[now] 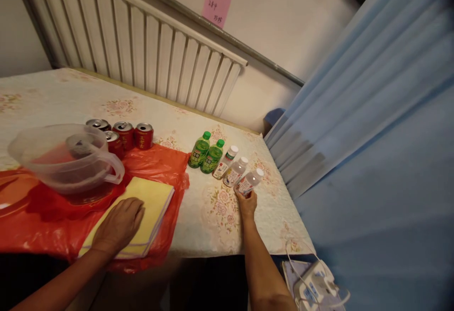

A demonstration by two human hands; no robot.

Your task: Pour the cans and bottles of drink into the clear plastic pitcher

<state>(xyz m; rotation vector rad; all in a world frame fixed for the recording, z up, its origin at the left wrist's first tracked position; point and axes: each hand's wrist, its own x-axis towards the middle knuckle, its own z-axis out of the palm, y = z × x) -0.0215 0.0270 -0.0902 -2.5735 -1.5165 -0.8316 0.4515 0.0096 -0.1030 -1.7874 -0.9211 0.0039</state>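
Note:
At the right end of a row of bottles, my right hand (247,203) is closed around the base of a clear bottle (249,182) with a white cap. Two more white-capped bottles stand beside it: one clear bottle (235,172) and one slimmer bottle (225,163). Left of them are two green-capped bottles with green labels, the nearer green bottle (212,157) and the farther green bottle (199,150). My left hand (119,222) lies on a folded yellow cloth (152,197), fingers loosely bent, holding nothing I can see.
A translucent plastic jug (64,171) stands on a red plastic bag (166,162). Several red cans (144,137) stand behind it. A flowered tablecloth (198,207) covers the table. A radiator (152,50) runs behind; a blue curtain (372,126) and a white corded device (317,280) are at right.

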